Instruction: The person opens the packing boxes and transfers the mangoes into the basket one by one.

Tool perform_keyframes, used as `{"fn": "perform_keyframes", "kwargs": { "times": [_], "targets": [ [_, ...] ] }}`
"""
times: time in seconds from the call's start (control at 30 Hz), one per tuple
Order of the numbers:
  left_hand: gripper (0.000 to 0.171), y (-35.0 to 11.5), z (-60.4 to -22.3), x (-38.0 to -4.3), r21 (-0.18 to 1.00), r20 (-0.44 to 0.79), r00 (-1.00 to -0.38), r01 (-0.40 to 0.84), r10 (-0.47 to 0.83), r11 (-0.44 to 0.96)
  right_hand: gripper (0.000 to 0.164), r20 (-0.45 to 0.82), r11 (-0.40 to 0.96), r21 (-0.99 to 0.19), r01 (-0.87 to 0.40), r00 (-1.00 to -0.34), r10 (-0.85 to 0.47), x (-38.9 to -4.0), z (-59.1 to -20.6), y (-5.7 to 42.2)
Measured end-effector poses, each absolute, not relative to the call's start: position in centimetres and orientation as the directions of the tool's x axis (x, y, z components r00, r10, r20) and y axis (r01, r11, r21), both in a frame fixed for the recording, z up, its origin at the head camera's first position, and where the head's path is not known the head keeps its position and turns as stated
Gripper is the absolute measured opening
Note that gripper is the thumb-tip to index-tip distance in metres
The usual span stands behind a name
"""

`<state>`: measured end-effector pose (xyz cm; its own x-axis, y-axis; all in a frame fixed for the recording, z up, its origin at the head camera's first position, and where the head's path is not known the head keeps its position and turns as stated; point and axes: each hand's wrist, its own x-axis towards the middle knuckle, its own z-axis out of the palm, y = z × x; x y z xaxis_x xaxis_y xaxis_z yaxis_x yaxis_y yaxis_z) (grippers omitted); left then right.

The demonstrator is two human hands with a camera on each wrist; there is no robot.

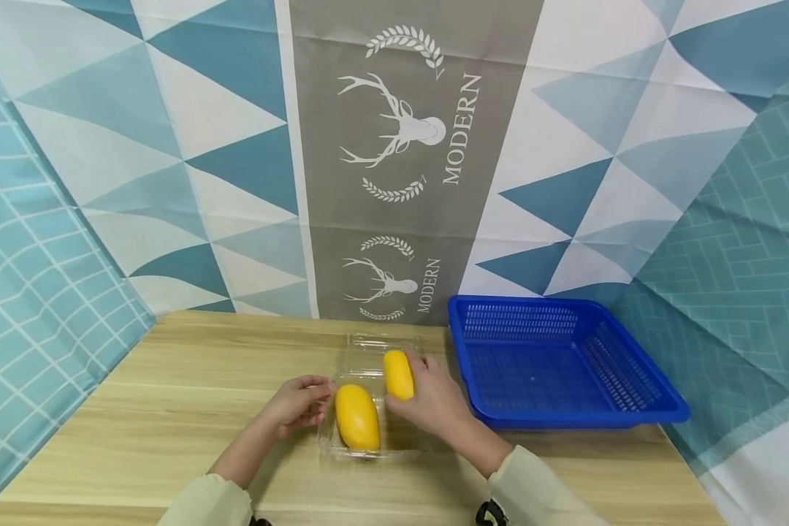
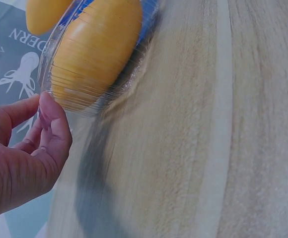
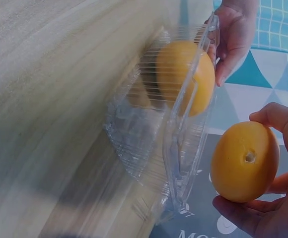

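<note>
A clear plastic clamshell box (image 1: 397, 442) stands on the table with its lid (image 1: 375, 351) folded back toward the wall. One yellow mango (image 1: 357, 418) lies in the left part of the box. At the box's left side my left hand (image 1: 300, 403) pinches the rim between thumb and fingertips, as the left wrist view shows. My right hand (image 1: 434, 394) grips a second yellow mango (image 3: 245, 162) above the box's right side. That mango shows a small pale hole at one end in the right wrist view.
A blue perforated plastic basket (image 1: 532, 383) stands on the right of the wooden table (image 1: 223, 365), close beside my right hand. Patterned cloth (image 1: 394, 204) hangs behind the table, and tile-print cloth (image 1: 33, 256) hangs along its left side.
</note>
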<state>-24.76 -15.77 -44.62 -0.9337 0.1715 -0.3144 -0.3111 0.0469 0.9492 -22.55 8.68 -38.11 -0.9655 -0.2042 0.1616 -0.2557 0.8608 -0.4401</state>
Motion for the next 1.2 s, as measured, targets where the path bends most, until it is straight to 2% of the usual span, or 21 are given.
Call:
{"fn": "perform_keyframes", "kwargs": {
  "times": [1.2],
  "targets": [
    [0.045, -15.8, -44.9, -25.0, 0.951, -0.308, -0.936, -0.304, 0.172, 0.055, 0.077, 0.281, 0.885, -0.370, -0.284, -0.942, -0.185, -23.8, -36.6, 10.0]
  ]
}}
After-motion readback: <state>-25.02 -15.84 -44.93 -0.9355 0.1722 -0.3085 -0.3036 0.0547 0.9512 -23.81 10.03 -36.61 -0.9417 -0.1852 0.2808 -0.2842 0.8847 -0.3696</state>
